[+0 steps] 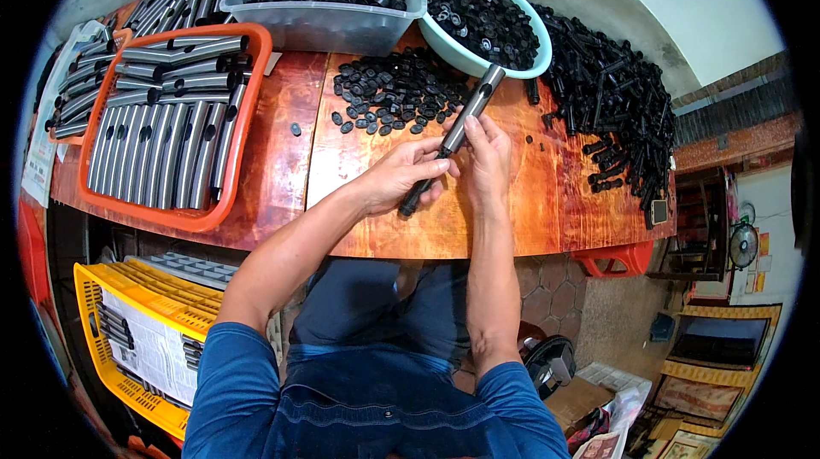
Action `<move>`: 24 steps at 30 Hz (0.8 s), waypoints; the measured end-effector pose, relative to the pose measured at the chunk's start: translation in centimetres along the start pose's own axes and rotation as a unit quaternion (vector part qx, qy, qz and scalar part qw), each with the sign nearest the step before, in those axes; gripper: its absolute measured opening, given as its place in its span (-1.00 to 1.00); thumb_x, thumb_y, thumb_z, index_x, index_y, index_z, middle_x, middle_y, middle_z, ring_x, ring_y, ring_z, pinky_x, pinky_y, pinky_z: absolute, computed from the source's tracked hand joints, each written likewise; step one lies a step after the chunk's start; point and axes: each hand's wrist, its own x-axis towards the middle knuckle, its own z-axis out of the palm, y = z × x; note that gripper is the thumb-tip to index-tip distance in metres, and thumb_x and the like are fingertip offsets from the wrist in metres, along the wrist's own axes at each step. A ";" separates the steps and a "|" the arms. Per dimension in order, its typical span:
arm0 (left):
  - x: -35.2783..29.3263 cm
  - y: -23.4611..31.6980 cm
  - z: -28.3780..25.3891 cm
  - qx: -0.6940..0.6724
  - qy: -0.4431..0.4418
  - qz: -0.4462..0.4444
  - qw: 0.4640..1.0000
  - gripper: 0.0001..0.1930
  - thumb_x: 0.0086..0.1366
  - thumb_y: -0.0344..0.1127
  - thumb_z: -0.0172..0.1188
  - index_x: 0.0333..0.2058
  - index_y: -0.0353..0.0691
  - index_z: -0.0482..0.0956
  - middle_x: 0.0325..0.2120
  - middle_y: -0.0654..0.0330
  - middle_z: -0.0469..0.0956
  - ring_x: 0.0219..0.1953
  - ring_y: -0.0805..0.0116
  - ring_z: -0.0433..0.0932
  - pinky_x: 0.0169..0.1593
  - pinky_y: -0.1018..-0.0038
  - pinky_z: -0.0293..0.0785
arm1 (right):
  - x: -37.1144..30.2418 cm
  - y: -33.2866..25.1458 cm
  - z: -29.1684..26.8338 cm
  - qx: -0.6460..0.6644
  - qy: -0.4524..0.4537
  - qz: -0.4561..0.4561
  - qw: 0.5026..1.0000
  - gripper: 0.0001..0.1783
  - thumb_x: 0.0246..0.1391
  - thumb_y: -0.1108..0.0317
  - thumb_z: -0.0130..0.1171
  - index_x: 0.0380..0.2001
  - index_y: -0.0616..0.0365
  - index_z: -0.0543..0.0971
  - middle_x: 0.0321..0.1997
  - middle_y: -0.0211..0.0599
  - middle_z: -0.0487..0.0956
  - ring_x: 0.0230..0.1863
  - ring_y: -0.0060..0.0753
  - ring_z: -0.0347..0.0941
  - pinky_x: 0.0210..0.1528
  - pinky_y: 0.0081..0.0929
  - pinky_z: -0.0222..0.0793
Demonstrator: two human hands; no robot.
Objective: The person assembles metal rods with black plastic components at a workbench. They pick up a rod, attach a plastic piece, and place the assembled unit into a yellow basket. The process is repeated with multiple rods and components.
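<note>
Over the near part of the wooden table [273, 147], I hold a shiny metal tube [475, 107] tilted, its upper end leaning away to the right. A dark oval hole shows near that end. My right hand [485, 160] is closed around the tube's lower half. A black plastic rod-like part [416, 196] lines up with the tube's near end, and my left hand [401, 173] grips it between thumb and fingers. Whether the part sits inside the tube is hidden by my fingers. Beyond my hands lies a spread of small black oval caps [397, 90].
An orange basket [205, 222] of metal tubes stands at left. Behind are a clear bin [333, 25] and a light-blue basin [444, 47], both full of black parts. Black plastic parts [611, 92] are heaped at right. Below left is a yellow crate [107, 356].
</note>
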 end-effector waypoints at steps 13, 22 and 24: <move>0.6 -0.4 -0.7 0.035 0.050 -0.004 0.998 -0.79 0.48 -0.28 -0.02 -0.15 -0.30 0.48 -0.44 0.20 0.55 -0.64 0.57 0.41 -0.58 0.64 0.33 | 0.3 1.1 0.2 -0.027 0.029 -0.039 0.998 -0.74 0.30 0.23 0.19 -0.19 0.24 0.55 -0.33 -0.32 0.62 -0.35 -0.61 0.49 -0.24 -0.62 0.40; 0.4 0.0 -0.6 0.037 0.068 0.004 0.997 -0.81 0.45 -0.32 -0.05 -0.16 -0.30 0.49 -0.46 0.21 0.54 -0.67 0.56 0.39 -0.62 0.64 0.28 | 0.0 1.0 0.6 -0.009 0.006 -0.025 1.000 -0.68 0.32 0.19 0.18 -0.12 0.28 0.55 -0.26 -0.21 0.64 -0.33 -0.55 0.51 -0.26 -0.56 0.46; 0.3 0.0 -0.5 0.042 0.080 0.006 0.996 -0.81 0.45 -0.33 -0.06 -0.17 -0.29 0.49 -0.46 0.21 0.53 -0.68 0.56 0.38 -0.63 0.63 0.27 | -0.1 1.1 1.6 -0.003 0.021 -0.050 0.999 -0.74 0.33 0.24 0.15 -0.20 0.27 0.51 -0.36 -0.26 0.62 -0.56 -0.58 0.43 -0.59 -0.64 0.31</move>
